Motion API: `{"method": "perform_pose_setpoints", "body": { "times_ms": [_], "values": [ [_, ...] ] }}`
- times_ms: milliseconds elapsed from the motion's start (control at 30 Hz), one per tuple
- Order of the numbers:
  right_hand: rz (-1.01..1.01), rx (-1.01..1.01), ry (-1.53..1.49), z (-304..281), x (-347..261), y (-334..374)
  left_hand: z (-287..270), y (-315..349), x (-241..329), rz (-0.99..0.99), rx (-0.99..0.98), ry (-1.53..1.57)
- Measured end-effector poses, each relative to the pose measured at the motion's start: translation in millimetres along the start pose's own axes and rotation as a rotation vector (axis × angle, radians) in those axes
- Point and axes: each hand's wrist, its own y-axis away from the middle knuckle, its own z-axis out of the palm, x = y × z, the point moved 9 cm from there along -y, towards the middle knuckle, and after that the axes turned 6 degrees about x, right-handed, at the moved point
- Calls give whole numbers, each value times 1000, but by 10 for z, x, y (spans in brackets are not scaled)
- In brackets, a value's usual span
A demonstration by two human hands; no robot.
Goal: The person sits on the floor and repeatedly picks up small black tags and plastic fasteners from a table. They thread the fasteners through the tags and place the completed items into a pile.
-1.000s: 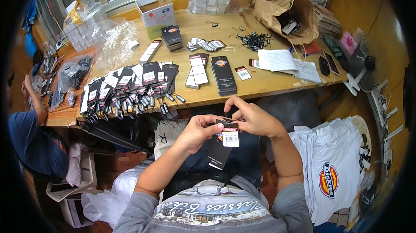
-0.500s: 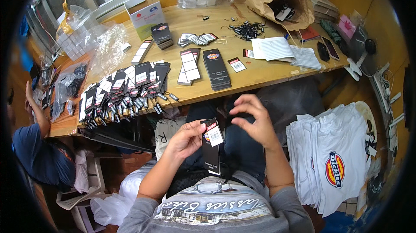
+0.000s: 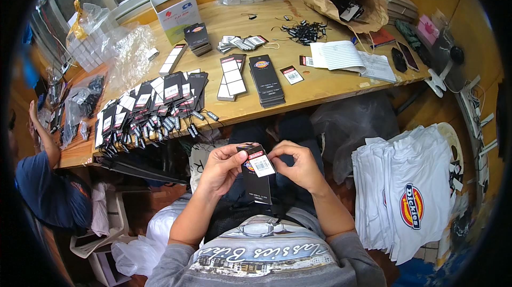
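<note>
Above my lap, my left hand (image 3: pixel 224 167) pinches a long black hang tag (image 3: pixel 257 188) by its upper end, thumb in front. A smaller white barcode tag (image 3: pixel 262 166) with a red top lies over the hang tag's face, under the left thumb. My right hand (image 3: pixel 296 165) is closed in a pinch at the upper right edge of these tags. Whatever lies between its fingertips is too small to make out. On the table just ahead stand a stack of black hang tags (image 3: pixel 266 85) and a pile of white barcode tags (image 3: pixel 232 79).
Many tags with black string loops (image 3: pixel 154 105) spread along the table's left front edge. Farther back are a small box (image 3: pixel 178 17), black strings (image 3: pixel 305 32), a notebook (image 3: pixel 338 56) and a paper bag (image 3: pixel 320 1). White folded shirts (image 3: pixel 386 191) stand right; another person (image 3: pixel 50 180) sits left.
My right hand has come in leftward and down, from spread fingers apart from the tag to a pinch at its edge. My left hand still holds the tags, slightly shifted.
</note>
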Motion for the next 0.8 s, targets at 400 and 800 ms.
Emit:
{"method": "perform_pose_setpoints", "body": {
  "times_ms": [400, 800],
  "values": [
    [249, 25, -255, -82, 257, 73, -234, 20, 223, 185, 131, -85],
    [197, 319, -1235, -330, 277, -85, -305, -124, -180, 43, 178, -184]
  ]
}}
